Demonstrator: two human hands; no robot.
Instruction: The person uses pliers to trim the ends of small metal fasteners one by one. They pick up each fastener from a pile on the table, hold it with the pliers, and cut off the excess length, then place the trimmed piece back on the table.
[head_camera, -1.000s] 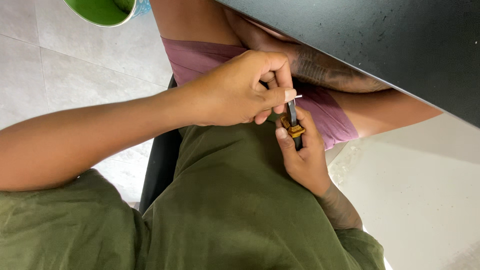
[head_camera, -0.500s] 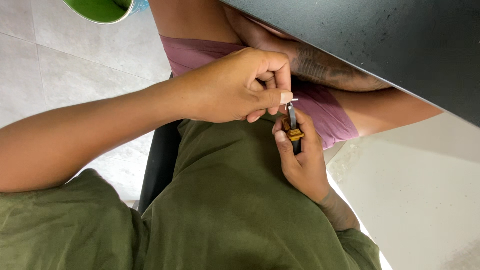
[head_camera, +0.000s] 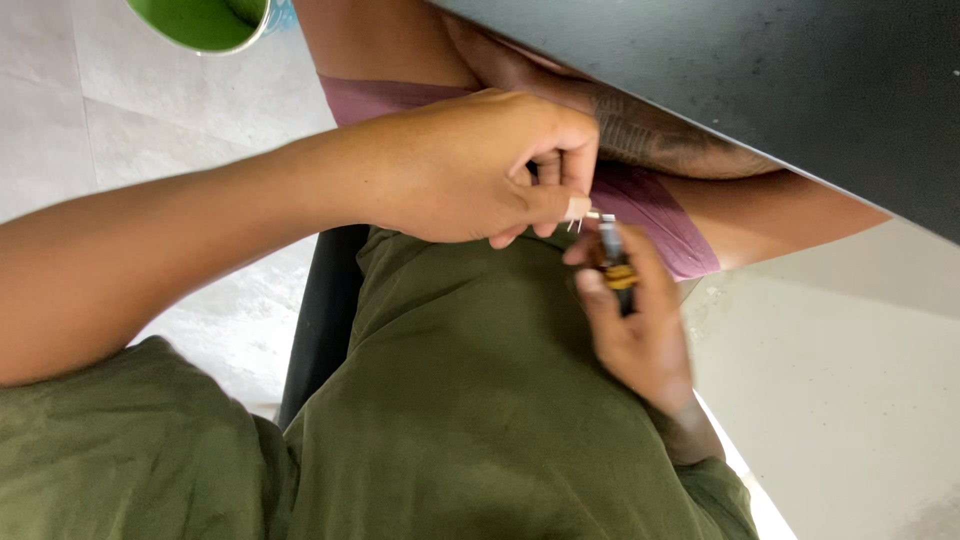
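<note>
Left hand: your left hand (head_camera: 480, 170) reaches across your lap from the left, fingers curled in, thumb and forefinger pressed together on a small metal part (head_camera: 585, 214) with thin prongs.
Small metal part: it sits at the tip of your left thumb, just above the top end of the tool; whether the two touch cannot be told.
Right hand: your right hand (head_camera: 640, 330) comes up from the lower right, fingers wrapped around a small dark tool (head_camera: 612, 255), thumb lying along its left side.
Small dark tool: a slim, dark cylinder with a yellow-brown band near its middle, held roughly upright over your lap, its top end pointing at the pinched part.
Location: both hands meet just below the table edge, above the olive green shirt (head_camera: 470, 400) and beside the mauve shorts (head_camera: 650, 215).
Table: a black tabletop (head_camera: 780, 90) fills the upper right, its edge running diagonally over your thighs.
Cup: a green cup (head_camera: 205, 22) shows at the top left, well apart from the hands.
Floor: pale tiles (head_camera: 120, 120) lie to the left.
</note>
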